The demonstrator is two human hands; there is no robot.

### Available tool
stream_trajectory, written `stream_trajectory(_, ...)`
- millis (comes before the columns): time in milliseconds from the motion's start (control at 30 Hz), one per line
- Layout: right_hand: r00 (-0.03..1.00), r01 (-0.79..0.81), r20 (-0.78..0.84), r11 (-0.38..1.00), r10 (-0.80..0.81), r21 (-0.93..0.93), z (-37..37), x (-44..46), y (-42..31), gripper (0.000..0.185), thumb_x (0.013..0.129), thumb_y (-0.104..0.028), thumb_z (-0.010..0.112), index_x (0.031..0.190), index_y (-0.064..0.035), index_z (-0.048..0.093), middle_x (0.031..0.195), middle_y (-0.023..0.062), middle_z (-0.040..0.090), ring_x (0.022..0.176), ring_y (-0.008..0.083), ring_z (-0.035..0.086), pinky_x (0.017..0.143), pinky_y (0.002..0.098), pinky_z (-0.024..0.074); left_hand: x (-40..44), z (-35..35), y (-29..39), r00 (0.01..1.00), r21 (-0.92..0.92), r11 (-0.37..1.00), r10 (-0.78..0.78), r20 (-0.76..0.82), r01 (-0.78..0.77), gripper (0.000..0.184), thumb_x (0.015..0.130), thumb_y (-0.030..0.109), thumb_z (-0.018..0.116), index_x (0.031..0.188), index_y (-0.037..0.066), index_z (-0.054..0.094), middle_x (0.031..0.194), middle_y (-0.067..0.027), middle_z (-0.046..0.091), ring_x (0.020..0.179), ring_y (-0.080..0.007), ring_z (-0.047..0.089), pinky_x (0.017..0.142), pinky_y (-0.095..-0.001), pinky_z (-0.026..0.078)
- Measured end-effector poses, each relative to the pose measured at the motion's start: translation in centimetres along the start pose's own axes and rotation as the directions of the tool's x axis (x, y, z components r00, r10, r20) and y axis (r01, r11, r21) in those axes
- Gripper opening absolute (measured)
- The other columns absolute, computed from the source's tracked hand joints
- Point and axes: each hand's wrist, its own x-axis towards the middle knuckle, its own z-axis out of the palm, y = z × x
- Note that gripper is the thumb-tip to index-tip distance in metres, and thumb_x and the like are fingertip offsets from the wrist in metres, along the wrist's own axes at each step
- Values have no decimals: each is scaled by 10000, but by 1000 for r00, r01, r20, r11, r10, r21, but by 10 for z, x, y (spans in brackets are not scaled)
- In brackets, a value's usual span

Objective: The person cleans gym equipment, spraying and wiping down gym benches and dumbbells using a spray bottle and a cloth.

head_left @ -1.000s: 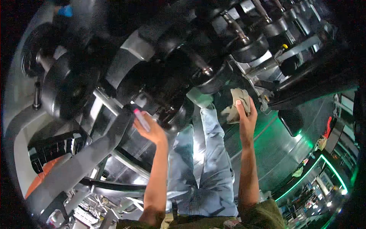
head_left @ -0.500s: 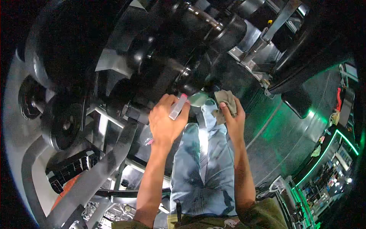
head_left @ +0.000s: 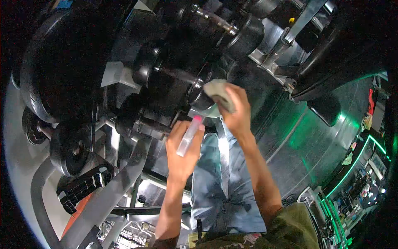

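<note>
Two hands closed: right hand on beige cloth, left hand on pink-capped tube; straying left could knock tube against dumbbell, twelve o'clock.

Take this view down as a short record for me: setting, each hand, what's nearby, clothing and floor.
Setting: gym-like room, dim
Left hand: holds what looks like a spray bottle, clear with a pink tip
Right hand: holds a cloth, blurred, at one end of a dumbbell; exact contact unclear
Nearby: more dark dumbbells with shiny handles
Clothing: light blue jeans, dark green sleeve
Floor: dark, with green reflections
</note>
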Motion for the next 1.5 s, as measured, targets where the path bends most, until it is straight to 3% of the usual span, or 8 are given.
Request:
stream_trajectory(133, 909, 326, 303, 942, -287, -83, 5, -3, -4, 587, 605, -24, 717, 1174, -131, 618, 1232, 70, 579, 997, 340, 539, 875, 439, 467, -12, 5, -27, 989, -123, 985, -105, 103, 118, 156, 876, 129, 645, 817, -15, 633, 798, -146, 612, 725, -300, 600, 663, -373, 456)
stream_trajectory(267, 933, 297, 249, 945, -259, -133, 17, 7, 7, 532, 672, -34, 708, 1188, -105, 600, 1209, 88, 583, 991, 338, 541, 869, 438, 466, -13, 13, -69, 962, 57, 963, 255, 99, -262, 158, 868, 154, 649, 874, -2, 676, 919, -171, 647, 917, -363, 589, 853, -460, 442)
stream_trajectory(400, 993, 15, -115, 985, -35, -174, 39, 37, 14, 398, 848, -243, 702, 1175, -41, 596, 1135, 139, 623, 1022, 368, 566, 873, 432, 468, -8, 8, -92, 922, 165, 908, 387, 19, -385, 203, 894, 183, 598, 887, -8, 667, 920, -197, 637, 949, -382, 587, 910, -486, 439)
stream_trajectory(567, 939, -338, 73, 940, 335, 45, 36, 78, 37, 450, 876, -334, 675, 1185, -13, 613, 1110, 199, 649, 1036, 387, 610, 914, 420, 464, -5, 8, -115, 893, 142, 881, 445, 71, -451, 223, 875, 205, 599, 897, -11, 648, 899, -175, 649, 867, -367, 618, 957, -517, 442)
stream_trajectory(833, 991, 94, -92, 995, -97, -35, 28, 9, 14, 394, 859, -235, 697, 1160, 0, 599, 1151, 186, 617, 1049, 370, 569, 912, 421, 451, -6, 23, -126, 795, 291, 755, 606, 31, -587, 232, 814, 241, 627, 883, 23, 669, 905, -136, 660, 876, -308, 635, 979, -506, 448)
stream_trajectory(1233, 694, -638, 307, 754, 651, -156, 35, 106, 55, 479, 864, -375, 657, 1097, 44, 644, 994, 224, 690, 932, 388, 665, 824, 406, 503, -9, 30, -130, 819, 475, 740, 571, -67, -477, 347, 854, 354, 543, 867, 34, 679, 959, -106, 672, 1040, -390, 604, 988, -551, 429)
stream_trajectory(1300, 956, -295, -27, 954, 294, -54, 37, 76, 32, 436, 861, -331, 679, 1089, 39, 639, 1022, 203, 682, 917, 397, 648, 829, 433, 497, -8, 29, -132, 857, 351, 826, 504, -106, -442, 389, 895, 373, 509, 855, 26, 679, 914, -139, 676, 1024, -420, 618, 950, -529, 465)
stream_trajectory(1500, 979, 104, -159, 981, -130, -162, 37, -3, 14, 403, 739, -87, 766, 1125, -98, 649, 1165, 136, 625, 1034, 345, 571, 872, 413, 466, -2, 20, -119, 884, 124, 891, 452, -124, -438, 272, 912, 229, 562, 830, -10, 663, 770, -175, 629, 909, -429, 646, 928, -470, 498)
